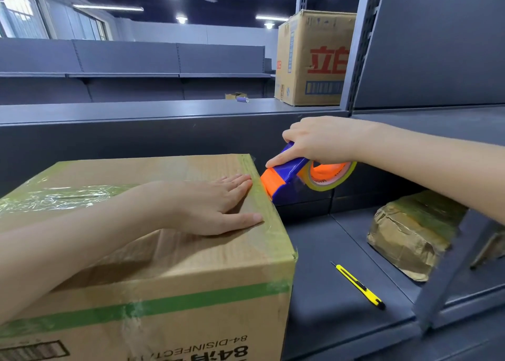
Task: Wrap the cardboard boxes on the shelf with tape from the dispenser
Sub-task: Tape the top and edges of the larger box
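A large cardboard box [169, 273] with green stripes and shiny tape on its top stands on the grey shelf [341, 278] at the lower left. My left hand [207, 207] lies flat on the box's top near its right edge, fingers straight. My right hand [322, 142] grips a blue and orange tape dispenser [287, 177] with a yellowish tape roll. The dispenser's orange front end touches the upper right edge of the box.
A yellow utility knife [359, 285] lies on the shelf to the right of the box. A crumpled taped parcel [410, 232] sits further right behind a shelf post [448, 273]. A tall printed carton [311, 60] stands on the upper shelf.
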The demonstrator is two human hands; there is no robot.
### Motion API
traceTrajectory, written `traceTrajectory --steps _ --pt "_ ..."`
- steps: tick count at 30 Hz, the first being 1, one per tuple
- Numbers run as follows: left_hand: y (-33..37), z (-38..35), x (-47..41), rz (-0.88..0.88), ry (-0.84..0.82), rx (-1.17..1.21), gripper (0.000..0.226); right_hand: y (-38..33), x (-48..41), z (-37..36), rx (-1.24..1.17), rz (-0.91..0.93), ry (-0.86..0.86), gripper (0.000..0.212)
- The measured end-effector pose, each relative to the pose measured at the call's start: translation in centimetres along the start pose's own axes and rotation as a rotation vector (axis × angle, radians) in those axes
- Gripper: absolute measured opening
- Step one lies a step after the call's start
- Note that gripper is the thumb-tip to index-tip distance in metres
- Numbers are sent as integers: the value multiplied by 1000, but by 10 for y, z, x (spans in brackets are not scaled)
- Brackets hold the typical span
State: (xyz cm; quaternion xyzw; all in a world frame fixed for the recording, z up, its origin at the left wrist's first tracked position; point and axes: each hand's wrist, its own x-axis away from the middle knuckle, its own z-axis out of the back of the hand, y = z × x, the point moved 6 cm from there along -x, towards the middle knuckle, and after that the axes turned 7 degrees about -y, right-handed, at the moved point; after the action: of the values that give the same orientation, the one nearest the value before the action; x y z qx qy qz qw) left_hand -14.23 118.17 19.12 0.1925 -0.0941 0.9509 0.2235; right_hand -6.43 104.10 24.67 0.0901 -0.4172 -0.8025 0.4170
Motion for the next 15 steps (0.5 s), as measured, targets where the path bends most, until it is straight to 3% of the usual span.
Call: traceTrajectory --steps 2,5,7,11,15 --pt "1 -1 0 -1 4 0 98 1 4 4 28 13 64 76" --pt "1 -1 0 -3 21 -7 96 -33 -7 2 132 196 343 56" --pt "0 -2 0 -3 23 -4 94 -60 -20 -15 121 241 338 46" --pt "-3 -1 -1 -12 32 3 101 -53 -23 -38 -26 102 333 61" --pt "-6 1 -5 -13 37 25 105 -44 -18 -29 -46 48 305 63"
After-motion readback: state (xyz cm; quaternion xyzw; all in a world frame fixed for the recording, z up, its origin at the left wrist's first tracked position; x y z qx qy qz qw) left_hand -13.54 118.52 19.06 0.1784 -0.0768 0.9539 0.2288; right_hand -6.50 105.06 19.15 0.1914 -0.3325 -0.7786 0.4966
